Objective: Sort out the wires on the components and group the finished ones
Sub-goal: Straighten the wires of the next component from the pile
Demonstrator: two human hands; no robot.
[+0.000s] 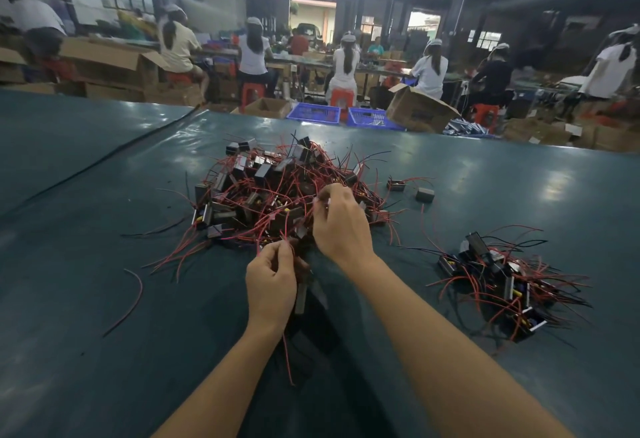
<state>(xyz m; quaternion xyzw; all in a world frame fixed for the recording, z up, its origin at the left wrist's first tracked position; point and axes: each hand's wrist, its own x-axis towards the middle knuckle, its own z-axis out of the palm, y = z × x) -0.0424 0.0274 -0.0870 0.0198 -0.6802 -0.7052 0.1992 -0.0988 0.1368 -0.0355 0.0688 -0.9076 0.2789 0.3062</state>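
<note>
- Surface [104, 195]: green, carried everything.
- Tangled heap [263, 191], 12 o'clock: unsorted components.
- Finished group [502, 278], 3 o'clock, well apart.
- Right hand [341, 226]: fingers pinched a heap wire [320, 199].
- Left hand [272, 285]: fingers curled round red wire [283, 237]; tugging likely to snag, dragging neighbours.

glossy teal table cover [485, 174]; shiny plastic-coated red wires [270, 195].

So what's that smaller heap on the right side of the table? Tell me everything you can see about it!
The smaller heap is a loose bunch of little dark, box-shaped components, some showing yellow bits, with thin red and black wires sticking out all ways. It lies on the dark green table, apart from the big pile, and only the table touches it.
</note>
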